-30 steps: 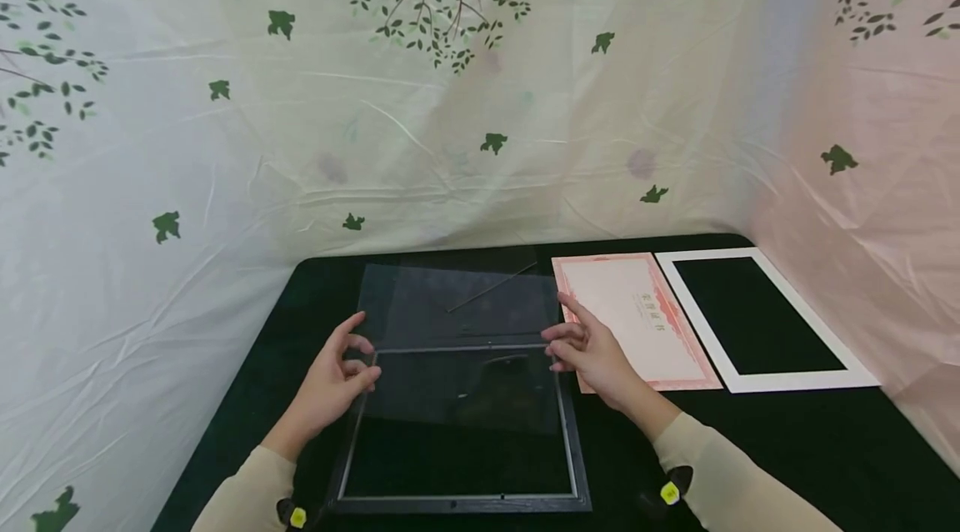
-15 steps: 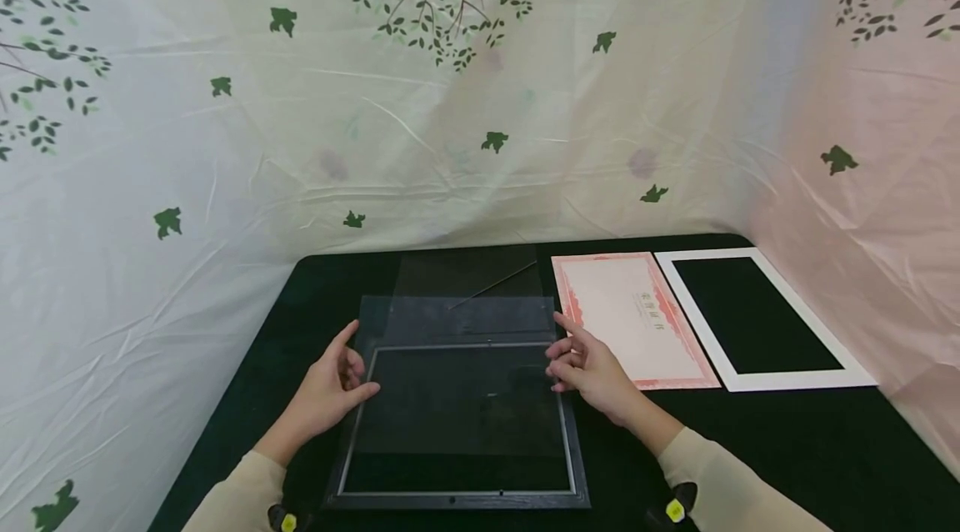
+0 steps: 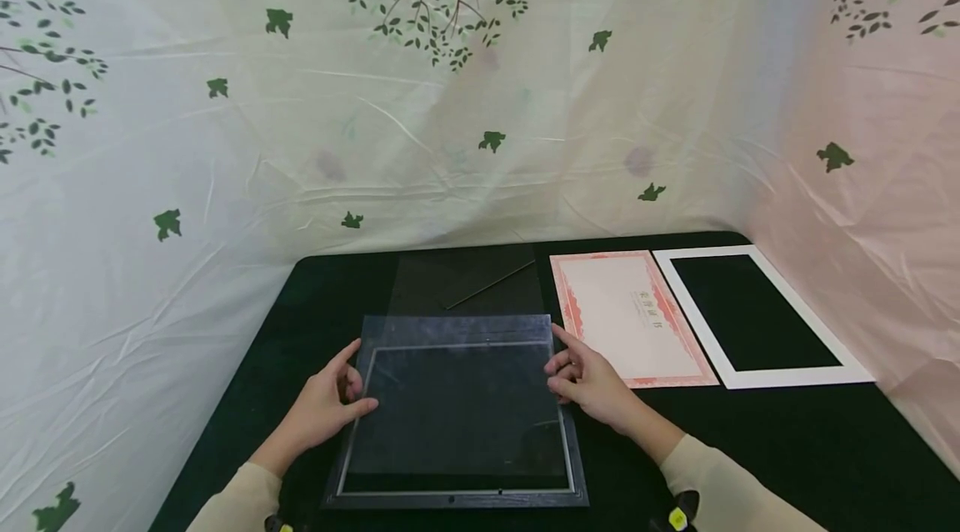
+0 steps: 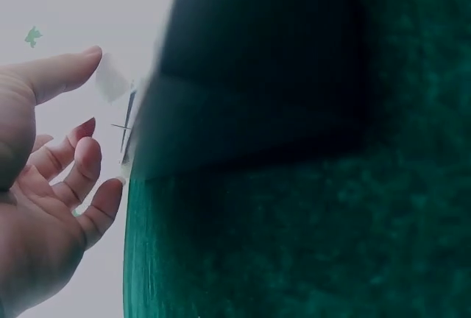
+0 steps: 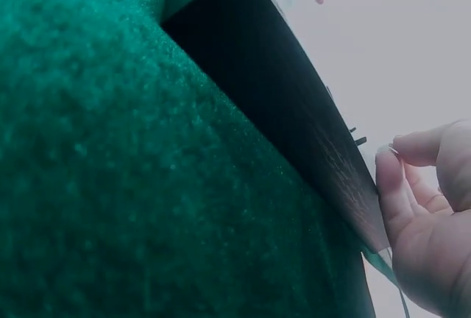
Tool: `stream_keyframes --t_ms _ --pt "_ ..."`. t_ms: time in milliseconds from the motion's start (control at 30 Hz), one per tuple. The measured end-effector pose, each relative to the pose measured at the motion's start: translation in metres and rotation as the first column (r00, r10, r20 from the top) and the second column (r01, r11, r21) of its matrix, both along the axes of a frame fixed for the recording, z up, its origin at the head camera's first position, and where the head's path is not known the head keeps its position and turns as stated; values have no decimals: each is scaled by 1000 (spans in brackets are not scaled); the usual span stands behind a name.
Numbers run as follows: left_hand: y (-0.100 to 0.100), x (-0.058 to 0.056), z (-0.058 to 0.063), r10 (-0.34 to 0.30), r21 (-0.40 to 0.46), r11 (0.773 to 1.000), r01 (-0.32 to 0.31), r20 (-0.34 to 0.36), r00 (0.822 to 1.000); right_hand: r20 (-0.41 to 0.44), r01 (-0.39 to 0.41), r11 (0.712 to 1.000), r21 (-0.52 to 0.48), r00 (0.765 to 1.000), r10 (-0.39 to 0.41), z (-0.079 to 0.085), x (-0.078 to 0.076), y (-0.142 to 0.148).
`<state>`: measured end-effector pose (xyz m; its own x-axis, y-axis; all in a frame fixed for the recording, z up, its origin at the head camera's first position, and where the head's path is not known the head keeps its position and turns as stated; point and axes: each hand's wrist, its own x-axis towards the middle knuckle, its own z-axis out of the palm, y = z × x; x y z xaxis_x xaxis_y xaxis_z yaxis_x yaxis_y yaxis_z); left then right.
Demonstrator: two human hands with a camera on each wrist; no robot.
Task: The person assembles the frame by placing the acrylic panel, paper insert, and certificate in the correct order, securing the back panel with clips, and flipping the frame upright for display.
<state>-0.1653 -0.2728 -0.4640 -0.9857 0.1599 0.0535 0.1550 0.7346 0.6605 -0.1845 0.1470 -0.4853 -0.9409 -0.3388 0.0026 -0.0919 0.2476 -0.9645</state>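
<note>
In the head view a clear sheet [image 3: 457,330] lies low over a dark picture frame [image 3: 457,502], its far edge reaching past the frame's far side. My left hand [image 3: 318,407] holds the sheet's left edge, index finger toward the far corner and thumb nearer me. At the opposite edge, my right hand [image 3: 592,378] holds the sheet with its index finger stretched along the side. Thumb and fingertip look close together on that hand [image 5: 427,193] in the right wrist view. Glare and transparency partly hide the sheet's contact with the frame.
A pink-bordered certificate [image 3: 611,323] lies right of the frame, beside a white mat board [image 3: 795,379] with a rectangular opening. Behind the frame lies a greyish see-through panel [image 3: 420,278] with a thin stick-like line [image 3: 491,284] on it. A patterned curtain [image 3: 420,173] hangs behind the black table.
The clear sheet has come toward me and lower over the frame, with both hands moving along with it. The grey panel behind shows more clearly now.
</note>
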Motion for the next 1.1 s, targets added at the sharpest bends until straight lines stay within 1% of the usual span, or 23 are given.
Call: stream_keyframes --t_ms 100,200,333,433,500,600,700,800,1033,1100 --pt "-1 1 -2 -7 -8 1000 7 1 1000 -43 9 997 75 999 -6 3 2 -1" --pt "-2 2 -4 -7 -23 1000 7 2 1000 -74 14 992 124 997 -5 12 6 -3" --pt "-1 3 -5 1 -33 999 -1 3 1000 -86 1 991 135 996 11 26 15 -5" --pt "-2 4 -5 14 -37 999 -13 6 1000 -86 -6 991 134 996 18 32 18 -6" --pt "-2 5 -5 22 -41 999 -21 13 1000 -80 -11 992 126 997 21 33 18 -6" --pt "-3 6 -4 14 -45 999 -13 12 1000 -62 -19 995 95 998 25 33 17 -5" --pt "-5 5 -2 9 -30 1000 -9 -5 1000 -45 -19 998 60 999 22 31 16 -4" --pt "-7 4 -1 10 -12 1000 -10 -13 1000 -46 -18 999 40 999 20 30 15 -4" --pt "-7 4 -4 11 4 1000 -11 36 999 -61 -31 998 48 998 34 28 15 -2" --pt "-8 4 -6 11 6 1000 -12 39 999 -65 -36 999 39 997 39 22 14 -1"
